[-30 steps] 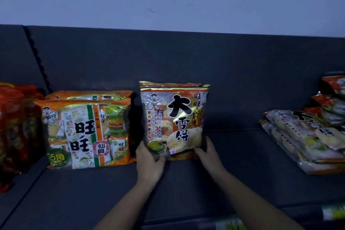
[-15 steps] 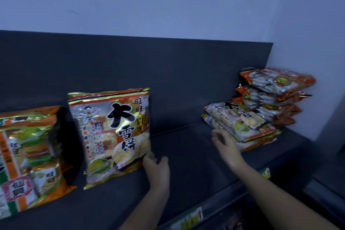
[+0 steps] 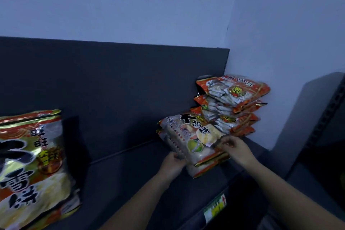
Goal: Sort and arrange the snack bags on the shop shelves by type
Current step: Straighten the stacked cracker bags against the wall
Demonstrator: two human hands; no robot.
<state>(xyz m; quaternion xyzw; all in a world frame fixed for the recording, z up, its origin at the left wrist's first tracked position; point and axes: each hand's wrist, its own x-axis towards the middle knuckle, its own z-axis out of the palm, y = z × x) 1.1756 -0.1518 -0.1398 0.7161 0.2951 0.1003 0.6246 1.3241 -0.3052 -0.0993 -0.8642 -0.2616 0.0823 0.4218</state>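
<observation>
Pickup step: left hand (image 3: 173, 162) and right hand (image 3: 236, 148) each grip an edge of the top flat bag (image 3: 190, 136), lying at the shelf's (image 3: 130, 183) right end; next, likely lift it clear and stand it by the upright bag (image 3: 31, 170) at left.

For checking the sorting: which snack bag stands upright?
The gold-topped bag at far left; the stacked bags on the right lie flat.
</observation>
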